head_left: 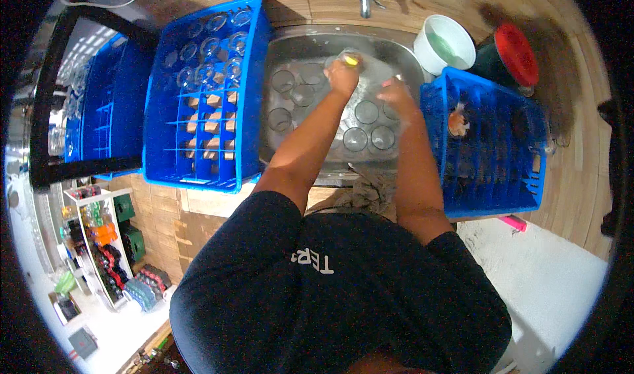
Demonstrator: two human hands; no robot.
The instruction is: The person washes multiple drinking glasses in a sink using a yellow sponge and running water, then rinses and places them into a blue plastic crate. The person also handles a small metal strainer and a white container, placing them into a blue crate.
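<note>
Wood-look counter [578, 156], steel sink [285, 46] holding clear drinking glasses [354, 139]

Head view. Sink set in the counter between two plastic crates; tap [364, 4] beyond its far edge, slightly right of the middle.

Left hand [343, 78]: close to the sink's far edge, about mid-width, at one clear glass [348, 52]. Small yellow item [351, 61] shows against or inside that glass. Fingers bent, mostly hidden behind the back of the hand; cannot tell whether they pinch glass, yellow item or both.

Right hand [397, 95]: blurred, by the sink's right edge, apart from the left hand. Fingers look bent, with a pink spot [387, 83] at the tips; cannot tell whether anything is pinched.

Remaining glasses: one loose group along the sink's left edge, another toward the near right corner. Upright or upturned, hard to say.

Left crate [253, 110]: blue, gridded, just beside the sink. Glassware [210, 47] fills cells at its far end; brown patches show in the nearer cells.

Right crate [489, 205]: blue. Orange-and-white object [457, 122] near its far left corner, kind unclear.

Off the sink's far right corner: white bucket [425, 58], greenish inside; farther right, dark container [489, 60] with red round piece [516, 54]. Crumpled cloth [370, 190] at the sink's near edge.
</note>
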